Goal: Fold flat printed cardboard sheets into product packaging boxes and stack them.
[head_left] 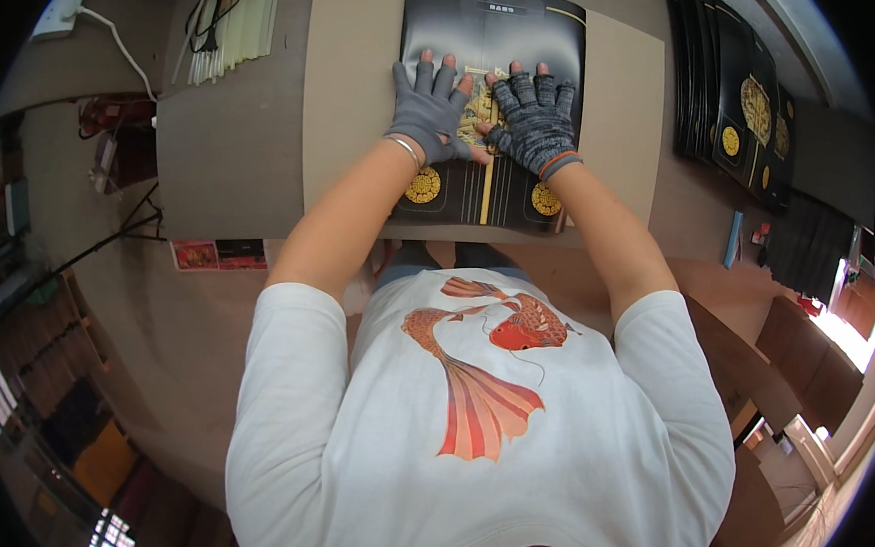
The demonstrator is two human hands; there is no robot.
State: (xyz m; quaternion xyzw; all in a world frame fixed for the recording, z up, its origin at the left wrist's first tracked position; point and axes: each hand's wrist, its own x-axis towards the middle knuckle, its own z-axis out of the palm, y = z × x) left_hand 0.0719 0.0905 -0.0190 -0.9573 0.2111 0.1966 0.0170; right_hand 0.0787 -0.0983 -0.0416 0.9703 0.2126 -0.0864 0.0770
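A flat black glossy printed sheet [495,29] with gold medallions and a gold centre stripe lies before me; whether it is a folded bag or a single sheet, I cannot tell. My left hand [431,113], in a plain grey fingerless glove, rests flat on its left half with fingers spread. On the right half, my right hand [533,117] wears a mottled dark grey fingerless glove with an orange cuff edge. Its fingers are also apart and laid flat. Both hands press near the gold centre picture, partly covering it, and neither grips anything.
Under the sheet is a beige board [352,108] on a grey-brown table [225,156]. A stack of similar black printed pieces [722,96] lies at the right. Pale strips [247,29] with dark cords sit at the far left, and a white cable [121,40] hangs beyond them.
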